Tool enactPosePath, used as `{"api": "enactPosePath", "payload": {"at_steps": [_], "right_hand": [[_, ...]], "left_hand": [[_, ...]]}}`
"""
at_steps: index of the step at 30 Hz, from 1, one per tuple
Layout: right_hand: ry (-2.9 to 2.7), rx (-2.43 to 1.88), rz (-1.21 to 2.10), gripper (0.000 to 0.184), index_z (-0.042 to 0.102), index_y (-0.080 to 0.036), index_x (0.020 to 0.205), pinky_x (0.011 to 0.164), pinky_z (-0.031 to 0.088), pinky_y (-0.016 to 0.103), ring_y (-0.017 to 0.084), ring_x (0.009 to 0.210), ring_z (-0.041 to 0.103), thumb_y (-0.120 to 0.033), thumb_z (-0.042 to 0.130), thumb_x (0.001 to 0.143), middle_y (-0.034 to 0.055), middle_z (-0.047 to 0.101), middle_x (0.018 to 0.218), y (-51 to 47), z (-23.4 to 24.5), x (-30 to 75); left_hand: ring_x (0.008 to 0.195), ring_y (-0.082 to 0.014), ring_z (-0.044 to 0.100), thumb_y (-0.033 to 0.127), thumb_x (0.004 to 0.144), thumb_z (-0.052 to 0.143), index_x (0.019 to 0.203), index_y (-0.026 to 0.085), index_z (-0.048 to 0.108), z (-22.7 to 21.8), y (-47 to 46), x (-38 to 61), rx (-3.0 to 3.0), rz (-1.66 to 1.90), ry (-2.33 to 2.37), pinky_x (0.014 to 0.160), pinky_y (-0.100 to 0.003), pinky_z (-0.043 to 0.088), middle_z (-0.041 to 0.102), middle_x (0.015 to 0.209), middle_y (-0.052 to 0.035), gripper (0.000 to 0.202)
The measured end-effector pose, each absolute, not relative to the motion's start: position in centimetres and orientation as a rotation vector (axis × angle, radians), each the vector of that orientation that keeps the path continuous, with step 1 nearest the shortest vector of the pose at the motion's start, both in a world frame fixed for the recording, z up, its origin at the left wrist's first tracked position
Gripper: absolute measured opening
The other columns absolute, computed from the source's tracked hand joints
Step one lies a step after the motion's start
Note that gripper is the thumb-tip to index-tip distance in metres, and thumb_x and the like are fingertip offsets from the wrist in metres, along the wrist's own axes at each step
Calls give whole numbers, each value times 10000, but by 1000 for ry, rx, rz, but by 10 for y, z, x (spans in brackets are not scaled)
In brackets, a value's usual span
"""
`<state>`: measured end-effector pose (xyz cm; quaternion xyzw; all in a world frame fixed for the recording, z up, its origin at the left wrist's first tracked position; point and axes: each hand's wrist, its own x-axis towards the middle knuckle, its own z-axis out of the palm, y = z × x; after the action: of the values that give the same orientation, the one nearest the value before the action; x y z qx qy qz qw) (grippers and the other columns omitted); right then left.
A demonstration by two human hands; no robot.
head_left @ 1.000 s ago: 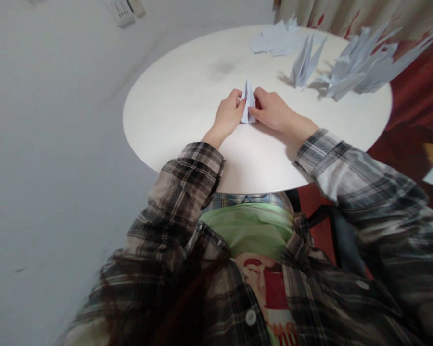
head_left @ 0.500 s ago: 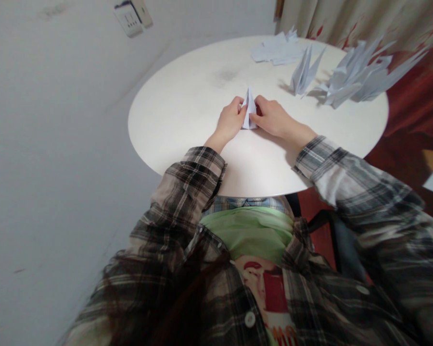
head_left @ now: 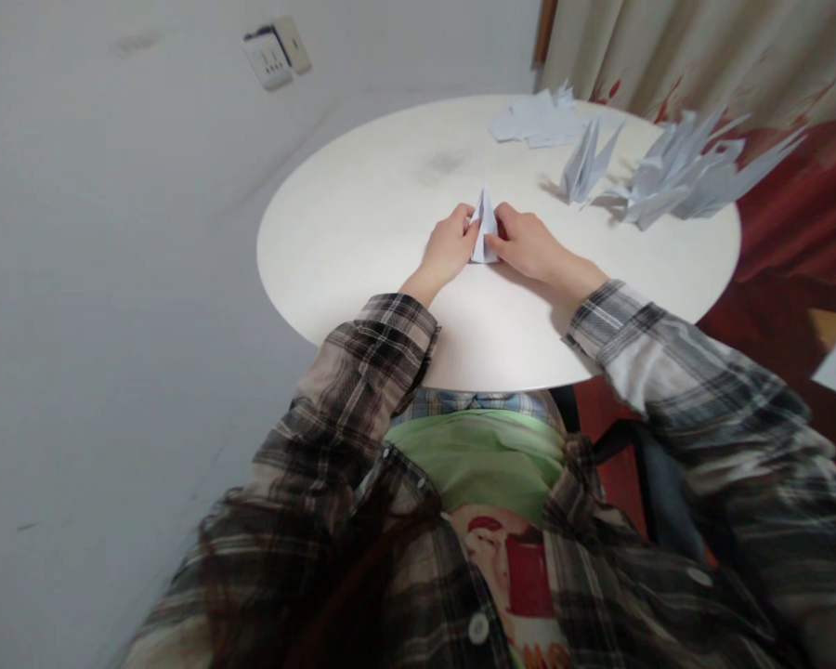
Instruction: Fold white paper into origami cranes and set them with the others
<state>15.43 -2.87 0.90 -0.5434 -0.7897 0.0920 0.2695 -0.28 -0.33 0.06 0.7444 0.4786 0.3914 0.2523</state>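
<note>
Between my hands is a narrow piece of folded white paper (head_left: 485,232), its pointed tip facing away from me and its lower edge near the tabletop. My left hand (head_left: 450,243) pinches its left side, thumb on the near face and fingers curled behind. From the other side my right hand (head_left: 526,242) grips the paper's right edge with thumb and fingers closed. The fingertips behind the paper are partly hidden. Both hands are low over the round white table (head_left: 362,242).
Several folded paper cranes (head_left: 689,172) crowd the table's right side, with another folded paper figure (head_left: 585,165) just left of them. Flat white paper sheets (head_left: 536,121) lie at the back. A wall with a socket (head_left: 268,58) borders the left; a curtain (head_left: 620,56) hangs behind.
The whole view has shifted, so the table and hands appear slightly lower. Both hands keep their hold on the folded paper, whose shape looks the same.
</note>
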Motion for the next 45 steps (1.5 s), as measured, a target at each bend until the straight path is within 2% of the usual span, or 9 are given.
{"api": "enactPosePath", "payload": {"at_steps": [6, 13, 16, 23, 29, 34, 37, 40, 45], "right_hand": [[-2115, -1458, 221, 267, 531, -210, 1148, 856, 500, 517, 340, 957, 637, -323, 498, 908, 136, 687, 981, -26, 6, 156], [-2045, -1506, 243, 329, 546, -230, 1200, 829, 489, 523, 365, 948, 641, -400, 401, 958, 154, 688, 982, -31, 11, 157], [-2035, -1507, 257, 352, 556, -252, 1203, 834, 483, 508, 358, 947, 641, -458, 380, 977, 142, 691, 972, -31, 13, 157], [-1905, -1448, 354, 312, 576, -260, 1141, 871, 492, 470, 298, 901, 640, -485, 432, 981, 88, 697, 877, -30, 13, 157], [-1852, -1436, 466, 146, 589, -225, 1020, 851, 506, 437, 252, 840, 643, -321, 534, 925, 59, 655, 812, -29, 11, 157], [-1887, -1360, 527, 15, 561, -223, 881, 851, 504, 438, 240, 853, 620, -214, 550, 884, 41, 624, 824, -29, 14, 154], [-1930, -1281, 611, 59, 532, -225, 831, 827, 506, 425, 228, 843, 599, -209, 564, 877, 33, 601, 808, -32, 17, 152], [-1939, -1232, 694, 100, 510, -227, 806, 778, 502, 390, 209, 812, 574, -222, 585, 873, 19, 567, 764, -34, 18, 150], [-1929, -1239, 861, 116, 522, -225, 818, 694, 469, 346, 173, 694, 533, -275, 600, 888, -4, 523, 680, -38, 19, 148]], "left_hand": [[1010, -220, 675, 261, 964, 480, 1020, 233, 612, -2, 0, -3, 2027, 1049, 1320, 951, -372, 501, 698, 848, -34, 146], [924, -212, 697, 534, 1008, 369, 1048, 234, 618, -1, -7, -1, 2006, 1059, 1277, 904, -369, 518, 697, 804, -57, 391], [898, -214, 695, 588, 992, 372, 1037, 228, 618, -1, -8, -1, 2012, 1052, 1279, 893, -367, 520, 683, 767, -54, 438], [894, -204, 691, 487, 1008, 430, 1016, 229, 566, -15, 10, -4, 2012, 1106, 1264, 920, -391, 509, 653, 786, -32, 291], [911, -201, 687, 423, 998, 488, 968, 237, 549, -21, 16, -5, 1968, 1243, 1227, 907, -402, 512, 600, 789, -14, 198], [895, -201, 668, 486, 975, 514, 935, 242, 534, -18, 15, -4, 1939, 1317, 1262, 861, -369, 516, 565, 760, -5, 249], [906, -196, 656, 506, 970, 513, 927, 242, 507, -14, 17, -5, 1894, 1443, 1297, 864, -359, 496, 529, 773, 2, 267], [812, -178, 627, 468, 986, 498, 917, 247, 468, -10, 15, -5, 1859, 1527, 1342, 822, -351, 480, 492, 747, 15, 233], [792, -181, 616, 369, 1007, 458, 976, 250, 465, -2, 9, -6, 1804, 1584, 1431, 822, -345, 471, 574, 850, -11, 123]]}}
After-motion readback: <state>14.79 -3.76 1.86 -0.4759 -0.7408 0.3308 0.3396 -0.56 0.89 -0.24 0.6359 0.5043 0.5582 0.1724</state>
